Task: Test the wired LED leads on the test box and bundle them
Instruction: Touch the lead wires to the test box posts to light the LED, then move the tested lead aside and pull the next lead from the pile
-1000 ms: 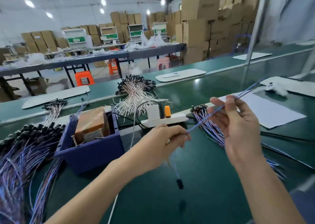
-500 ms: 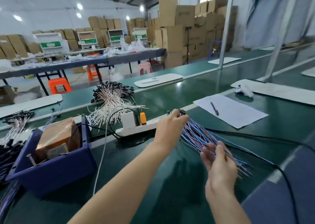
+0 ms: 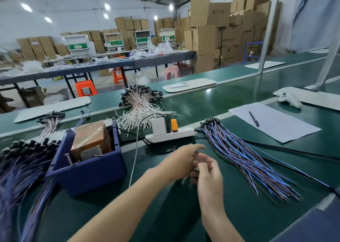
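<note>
Thin blue-and-brown leads (image 3: 244, 158) fan across our glossy green counter (image 3: 235, 221), black caps bunched by the white power strip (image 3: 171, 135). Our left hand (image 3: 179, 161) and right hand (image 3: 208, 177) meet beside them, fingertips blurred; we can't tell their grip.

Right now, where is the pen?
In the head view, the pen lies on the white paper sheet at right, just beyond the fanned blue-wired leads.
</note>
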Demonstrator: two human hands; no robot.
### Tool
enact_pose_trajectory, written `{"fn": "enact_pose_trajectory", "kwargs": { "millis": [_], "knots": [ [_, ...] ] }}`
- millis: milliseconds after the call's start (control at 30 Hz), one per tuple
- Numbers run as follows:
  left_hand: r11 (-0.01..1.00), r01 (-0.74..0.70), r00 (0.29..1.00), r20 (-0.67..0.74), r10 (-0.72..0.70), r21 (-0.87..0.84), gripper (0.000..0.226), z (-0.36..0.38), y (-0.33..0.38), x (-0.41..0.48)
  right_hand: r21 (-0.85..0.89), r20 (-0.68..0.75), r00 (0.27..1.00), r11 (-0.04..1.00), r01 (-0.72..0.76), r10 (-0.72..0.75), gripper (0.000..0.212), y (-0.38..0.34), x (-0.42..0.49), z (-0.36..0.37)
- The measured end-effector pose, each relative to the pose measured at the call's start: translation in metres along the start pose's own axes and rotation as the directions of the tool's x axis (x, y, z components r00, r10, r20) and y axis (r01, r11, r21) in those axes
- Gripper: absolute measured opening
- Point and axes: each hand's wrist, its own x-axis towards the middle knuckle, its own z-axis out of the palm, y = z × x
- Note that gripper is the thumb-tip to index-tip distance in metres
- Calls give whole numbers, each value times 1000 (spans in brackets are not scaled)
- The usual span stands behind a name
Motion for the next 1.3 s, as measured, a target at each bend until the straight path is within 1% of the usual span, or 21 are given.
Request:
{"fn": "enact_pose_trajectory", "kwargs": {
  "millis": [67, 133, 200, 267, 367, 433, 500, 567, 667, 767, 833, 900, 933, 1000, 1067, 1100, 1133, 1167, 1200, 1233, 1300],
  "knots": [
    [992, 26, 994, -99, -38, -123, 56, -17, -6, -34, -26, 72, 994, 996, 80, -78, 29, 4, -12, 17],
    [987, 12, 971, -233, -50, -163, 34, -34, -19, -73, -81, 174, 973, 982, 168, -152, 31, 12, -26, 35],
    [976, 15, 931, -353, -92, -216, 24, -49, -34, -116, -150, 298, 935, 958, 244, -192, 27, 22, -41, 54],
    [942, 23, 882, -437, -176, -334, 21, -61, -49, -158, -197, 417, 887, 932, 303, -200, 20, 31, -55, 74],
    [881, 19, 803, -517, -295, -473, 23, -65, -68, -204, -209, 547, 811, 904, 373, -208, 19, 44, -73, 106],
    [855, 55, 753, -541, -375, -516, 26, -61, -82, -221, -213, 596, 774, 888, 408, -212, 19, 55, -83, 124],
    [845, 116, 718, -543, -435, -523, 28, -53, -95, -233, -240, 638, 744, 866, 440, -201, 22, 67, -88, 134],
    [839, 172, 705, -530, -471, -517, 31, -38, -106, -242, -243, 678, 725, 892, 380, -124, 29, 76, -91, 140],
    [846, 264, 697, -514, -500, -464, 35, -18, -112, -245, -195, 723, 690, 959, 205, -1, 40, 80, -88, 139],
    [831, 247, 656, -546, -522, -498, 30, -20, -108, -240, -163, 710, 704, 977, 139, 19, 41, 78, -81, 135],
    [811, 217, 602, -579, -550, -544, 26, -29, -103, -243, -168, 700, 714, 978, 124, 30, 40, 79, -76, 135],
    [809, 138, 537, -643, -545, -571, 26, -46, -100, -250, -177, 701, 711, 979, 99, 55, 39, 80, -73, 136],
    [817, 95, 491, -687, -535, -568, 25, -57, -100, -255, -179, 704, 707, 980, 86, 66, 39, 81, -71, 136],
    [841, 36, 356, -779, -516, -540, 22, -85, -108, -264, -176, 712, 698, 982, 71, 77, 39, 82, -70, 136],
    [863, 36, 196, -843, -501, -504, 18, -114, -125, -270, -180, 718, 691, 981, 68, 84, 40, 82, -69, 135],
    [869, 77, 125, -860, -494, -488, 15, -127, -136, -274, -184, 721, 688, 981, 69, 87, 40, 82, -69, 135],
    [864, 157, 70, -868, -492, -478, 13, -139, -151, -277, -187, 723, 685, 980, 70, 89, 40, 82, -69, 135],
    [838, 272, 38, -865, -501, -473, 12, -150, -167, -281, -189, 725, 683, 979, 72, 90, 40, 82, -70, 135],
    [784, 410, 26, -854, -520, -466, 15, -161, -184, -286, -191, 726, 681, 979, 73, 90, 40, 82, -70, 135],
    [704, 550, 26, -833, -553, -450, 21, -170, -200, -290, -192, 728, 680, 978, 75, 91, 40, 82, -70, 135],
    [503, 776, 41, -764, -643, -382, 32, -183, -227, -299, -197, 729, 678, 977, 79, 92, 39, 82, -70, 134]
  ]
}}
